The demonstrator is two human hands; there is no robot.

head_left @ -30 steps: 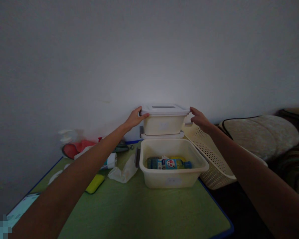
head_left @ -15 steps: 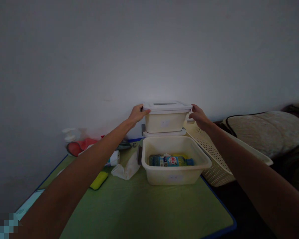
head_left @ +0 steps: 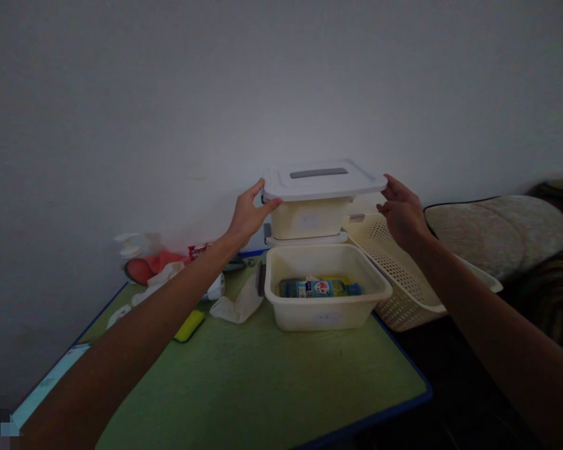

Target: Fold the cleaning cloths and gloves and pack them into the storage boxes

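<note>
A white lid (head_left: 323,179) with a grey handle slot is raised and tilted above a cream box (head_left: 308,220) that stands on another lidded box by the wall. My left hand (head_left: 248,212) grips the lid's left edge, fingers curled on it. My right hand (head_left: 403,212) holds the lid's right edge with fingers partly spread. In front stands an open cream tub (head_left: 326,315) with a blue-labelled bottle (head_left: 319,288) lying in it.
Everything stands on a green table (head_left: 263,387) with a blue edge. A perforated cream basket (head_left: 403,281) leans at the right. Left of the tub lie a crumpled white bag (head_left: 237,304), a yellow-green object (head_left: 189,325), red items (head_left: 145,270) and white pump bottles. Cushions (head_left: 497,228) are right.
The lid has come up off the top box and tilts toward me. Both hands rose with it; the right hand moved outward.
</note>
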